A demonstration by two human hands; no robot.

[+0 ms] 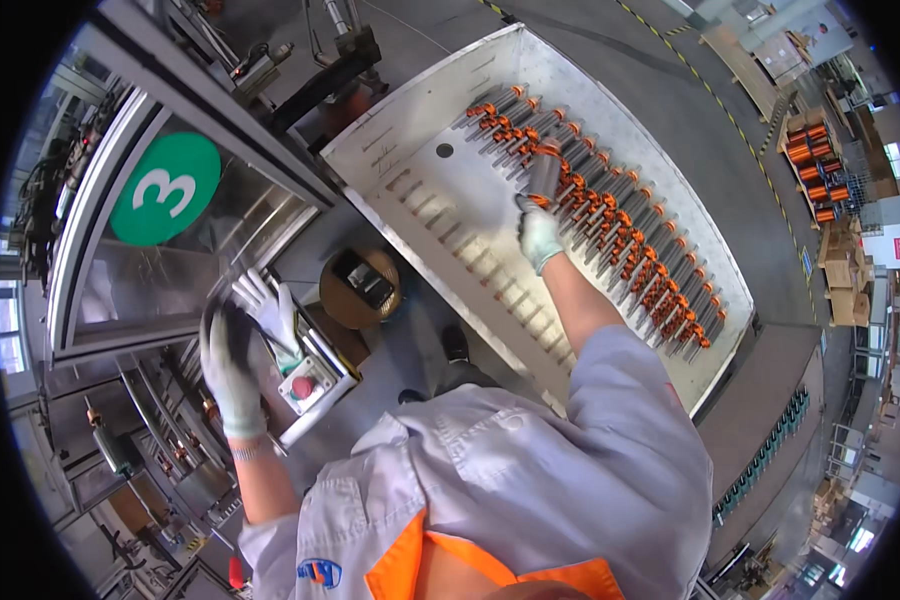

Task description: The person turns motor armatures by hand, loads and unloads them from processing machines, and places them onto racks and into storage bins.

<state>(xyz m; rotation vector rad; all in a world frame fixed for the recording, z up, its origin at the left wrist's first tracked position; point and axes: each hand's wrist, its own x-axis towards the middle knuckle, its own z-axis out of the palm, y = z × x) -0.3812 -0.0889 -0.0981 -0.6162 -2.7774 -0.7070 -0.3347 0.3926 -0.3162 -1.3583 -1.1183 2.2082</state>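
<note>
Taking the white bin [450, 85] as my landmark, I start well to its left, where I see a metal spindle [110, 445] on the machinery. Nearer the bin, still on its left, a framed machine window [195, 265] carries a green disc [165, 188].

In front of that window I have the left hand [228, 375], gloved in white and raised apart from the bin. Its fingers are dark and blurred on my feed, so I cannot tell whether they are spread or closed on anything. Just beside it, on the bin side, are a loose white glove [270, 310] and a control box [303, 387] with a red button. Between that box and the bin stands a round stool [332, 297] with a black object [368, 282] on top.

Over the bin's inside I have the right hand [542, 237], also gloved, its fingers closed around a rotor [544, 175], a grey cylinder with copper at the end by the fingers. Past it, more rotors [620, 225] with bright copper windings lie packed in slanting rows along the bin's right part.

Right of the bin I see a row of dark green parts [760, 465] on a table and, farther off, copper-coloured spools [815, 165].
</note>
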